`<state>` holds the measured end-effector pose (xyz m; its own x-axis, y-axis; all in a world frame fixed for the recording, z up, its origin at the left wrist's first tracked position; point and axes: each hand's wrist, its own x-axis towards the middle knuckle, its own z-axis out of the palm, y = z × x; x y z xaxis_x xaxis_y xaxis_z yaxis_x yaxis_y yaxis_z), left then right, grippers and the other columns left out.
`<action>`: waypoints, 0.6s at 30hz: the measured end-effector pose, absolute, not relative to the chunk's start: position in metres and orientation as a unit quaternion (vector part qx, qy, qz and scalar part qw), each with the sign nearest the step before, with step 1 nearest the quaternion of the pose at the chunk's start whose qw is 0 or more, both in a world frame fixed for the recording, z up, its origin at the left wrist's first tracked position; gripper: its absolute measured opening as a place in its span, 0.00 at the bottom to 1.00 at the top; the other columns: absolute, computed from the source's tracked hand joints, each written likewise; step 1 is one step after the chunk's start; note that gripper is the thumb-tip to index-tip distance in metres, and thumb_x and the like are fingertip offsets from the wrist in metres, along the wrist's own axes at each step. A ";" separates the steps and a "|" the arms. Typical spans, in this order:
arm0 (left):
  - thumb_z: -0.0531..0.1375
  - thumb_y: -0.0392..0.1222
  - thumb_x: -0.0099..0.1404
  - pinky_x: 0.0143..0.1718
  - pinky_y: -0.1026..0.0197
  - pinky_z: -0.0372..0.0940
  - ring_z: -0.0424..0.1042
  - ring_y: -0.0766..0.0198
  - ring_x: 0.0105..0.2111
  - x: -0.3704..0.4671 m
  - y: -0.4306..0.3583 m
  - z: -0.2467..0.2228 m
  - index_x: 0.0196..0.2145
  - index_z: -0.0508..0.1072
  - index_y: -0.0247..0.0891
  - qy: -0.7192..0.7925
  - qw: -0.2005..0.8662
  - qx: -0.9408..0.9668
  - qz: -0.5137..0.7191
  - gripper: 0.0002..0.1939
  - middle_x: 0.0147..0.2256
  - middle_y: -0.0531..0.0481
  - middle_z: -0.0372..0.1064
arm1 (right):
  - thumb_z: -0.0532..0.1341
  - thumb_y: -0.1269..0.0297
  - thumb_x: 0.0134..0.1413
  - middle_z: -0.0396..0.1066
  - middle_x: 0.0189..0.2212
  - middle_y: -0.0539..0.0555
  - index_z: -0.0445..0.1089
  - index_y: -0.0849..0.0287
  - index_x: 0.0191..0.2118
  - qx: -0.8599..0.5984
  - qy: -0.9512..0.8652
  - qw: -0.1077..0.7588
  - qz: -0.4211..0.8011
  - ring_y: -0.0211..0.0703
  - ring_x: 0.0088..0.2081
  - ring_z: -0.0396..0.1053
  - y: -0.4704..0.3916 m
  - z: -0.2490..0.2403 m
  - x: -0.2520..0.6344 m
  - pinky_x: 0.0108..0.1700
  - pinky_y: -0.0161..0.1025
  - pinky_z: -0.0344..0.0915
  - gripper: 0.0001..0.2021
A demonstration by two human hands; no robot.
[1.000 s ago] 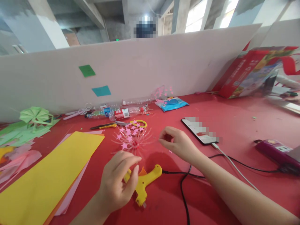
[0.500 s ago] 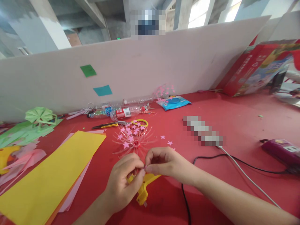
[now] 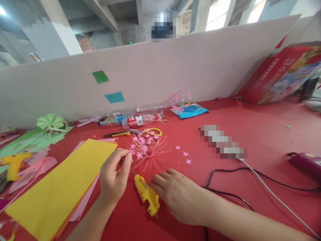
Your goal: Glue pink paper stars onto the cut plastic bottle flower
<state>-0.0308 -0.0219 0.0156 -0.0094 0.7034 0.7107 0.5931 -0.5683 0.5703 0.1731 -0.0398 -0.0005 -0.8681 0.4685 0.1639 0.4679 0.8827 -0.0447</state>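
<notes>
Red surface [image 3: 250, 130]: twelve o'clock, splayed plastic piece [image 3: 149, 153], left strips starred, right bare; one o'clock, loose stars [image 3: 185, 154]. Left hand [image 3: 112, 175] pinches, apparently, a pink star [image 3: 131, 152]; right hand's [image 3: 180, 195] fingers curl closed on glue gun [image 3: 146, 192].

A red table [image 3: 225, 120] carries a yellow glue gun [image 3: 146, 194], with a fringed clear plastic piece [image 3: 149, 153] bearing pink stars beyond it. Three loose stars [image 3: 185, 154] lie to the right, near a pixelated phone [image 3: 220, 140]. At left are stacked yellow sheets [image 3: 67, 184] over orange and pink ones, and green paper [image 3: 32, 144]. Farther back lie a utility knife [image 3: 117, 134], scissors [image 3: 153, 131], plastic bottles [image 3: 132, 121] and a blue wipes packet [image 3: 192, 110]; a red carton [image 3: 281, 75] stands at right.
</notes>
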 end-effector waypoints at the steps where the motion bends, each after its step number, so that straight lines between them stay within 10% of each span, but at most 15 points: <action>1: 0.55 0.34 0.65 0.31 0.69 0.62 0.66 0.70 0.27 -0.031 -0.022 0.015 0.32 0.69 0.39 0.464 0.046 0.703 0.537 0.05 0.27 0.56 0.66 | 0.57 0.71 0.53 0.68 0.35 0.54 0.66 0.62 0.41 -0.244 -0.966 0.084 -0.007 0.45 0.33 0.61 -0.040 -0.002 0.172 0.34 0.42 0.56 0.09; 12: 0.54 0.40 0.67 0.26 0.69 0.61 0.63 0.71 0.22 -0.043 -0.007 0.016 0.31 0.68 0.39 0.521 0.024 0.658 0.543 0.07 0.25 0.55 0.67 | 0.59 0.69 0.49 0.67 0.35 0.55 0.66 0.61 0.39 -0.220 -0.968 0.116 0.027 0.44 0.33 0.62 -0.038 -0.001 0.172 0.33 0.40 0.56 0.09; 18: 0.55 0.43 0.65 0.27 0.67 0.61 0.64 0.69 0.23 -0.042 -0.006 0.021 0.31 0.70 0.39 0.555 0.044 0.620 0.552 0.08 0.25 0.54 0.68 | 0.55 0.69 0.57 0.68 0.37 0.59 0.65 0.62 0.39 -0.200 -0.921 0.315 0.109 0.43 0.34 0.65 -0.032 0.016 0.180 0.36 0.38 0.64 0.06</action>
